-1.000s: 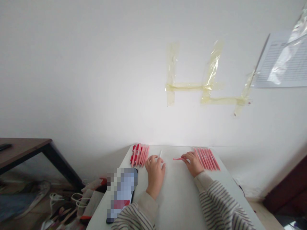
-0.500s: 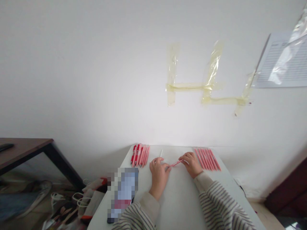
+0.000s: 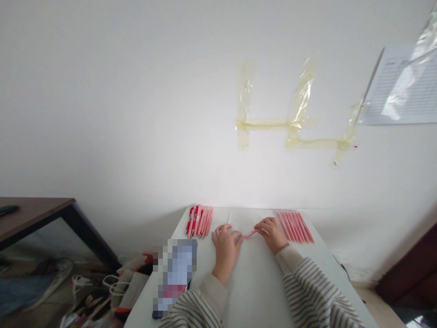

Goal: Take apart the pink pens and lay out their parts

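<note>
A thin pink pen point(image 3: 251, 233) slants between my two hands above the white table point(image 3: 257, 282). My left hand point(image 3: 226, 246) pinches its lower left end between thumb and finger. The other end is in the closed fingers of my right hand point(image 3: 272, 233). Just beyond the left fingertips a slim white stick point(image 3: 230, 217) shows; I cannot tell whether those fingers touch it. Several pink pens point(image 3: 295, 227) lie side by side right of my right hand. To the left of my left hand is a bunch of red and pink pens point(image 3: 200, 222).
A phone point(image 3: 175, 278), its screen pixelated, lies along the table's left side. The wall with yellowed tape point(image 3: 266, 124) rises behind the table. Bags and cords point(image 3: 126, 287) crowd the floor at left, under a dark brown desk point(image 3: 37, 214). A person's shoe point(image 3: 56, 282) shows there.
My left hand has shifted very slightly to the left. The pen stays between both hands, and the pens on the table lie as before.
</note>
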Available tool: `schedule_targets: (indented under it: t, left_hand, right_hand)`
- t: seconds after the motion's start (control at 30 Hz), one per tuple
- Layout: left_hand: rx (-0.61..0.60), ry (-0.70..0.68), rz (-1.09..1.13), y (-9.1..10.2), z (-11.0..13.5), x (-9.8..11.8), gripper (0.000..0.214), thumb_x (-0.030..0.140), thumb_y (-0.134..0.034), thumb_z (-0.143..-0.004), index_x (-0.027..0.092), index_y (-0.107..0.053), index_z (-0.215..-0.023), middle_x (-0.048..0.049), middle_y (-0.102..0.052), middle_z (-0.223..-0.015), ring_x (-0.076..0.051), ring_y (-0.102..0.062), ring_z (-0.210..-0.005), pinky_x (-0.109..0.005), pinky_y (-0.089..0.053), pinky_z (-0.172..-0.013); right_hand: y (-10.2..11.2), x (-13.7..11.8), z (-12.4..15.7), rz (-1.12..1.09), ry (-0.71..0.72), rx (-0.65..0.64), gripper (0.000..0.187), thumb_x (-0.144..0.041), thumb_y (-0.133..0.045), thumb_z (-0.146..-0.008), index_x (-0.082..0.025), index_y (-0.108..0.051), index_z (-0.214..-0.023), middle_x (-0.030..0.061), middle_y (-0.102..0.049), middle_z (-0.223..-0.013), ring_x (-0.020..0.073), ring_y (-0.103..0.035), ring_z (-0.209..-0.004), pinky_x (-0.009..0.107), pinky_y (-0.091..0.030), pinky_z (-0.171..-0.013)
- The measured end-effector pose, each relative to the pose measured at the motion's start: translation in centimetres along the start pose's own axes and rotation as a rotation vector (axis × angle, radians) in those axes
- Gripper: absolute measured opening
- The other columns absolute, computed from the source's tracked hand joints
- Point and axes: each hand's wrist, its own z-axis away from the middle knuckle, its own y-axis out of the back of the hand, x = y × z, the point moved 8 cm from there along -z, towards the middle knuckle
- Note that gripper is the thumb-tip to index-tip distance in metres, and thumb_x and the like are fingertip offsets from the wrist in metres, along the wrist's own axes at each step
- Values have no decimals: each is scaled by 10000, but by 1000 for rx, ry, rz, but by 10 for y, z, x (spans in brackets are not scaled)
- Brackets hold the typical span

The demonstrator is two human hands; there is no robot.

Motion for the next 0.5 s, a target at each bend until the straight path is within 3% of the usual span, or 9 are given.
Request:
schedule_targets:
  t: [0.27, 0.5]
  left_hand:
    - [8, -2, -52, 4, 1, 4, 71, 320, -701, -837, 299, -768, -847, -57, -601, -1229, -273, -473, -1208, -527, -318, -1081]
    - [104, 31, -103, 9, 1, -3, 171, 375, -643, -880, 255, -742, -808, -53, -614, -1219, -274, -465, -1197, -534, -290, -1087]
  right_hand:
    - [0, 12, 1, 18, -17, 18, 182, -260, -582, -949, -276, -764, -956, 68, -740, -922, 266, -604, -989, 450, -521, -896]
    - [-4, 19, 3, 51, -44, -7, 171, -258, -595, -945, -259, -765, -962, 70, -745, -953, 266, -597, -1016, 442, -503, -926]
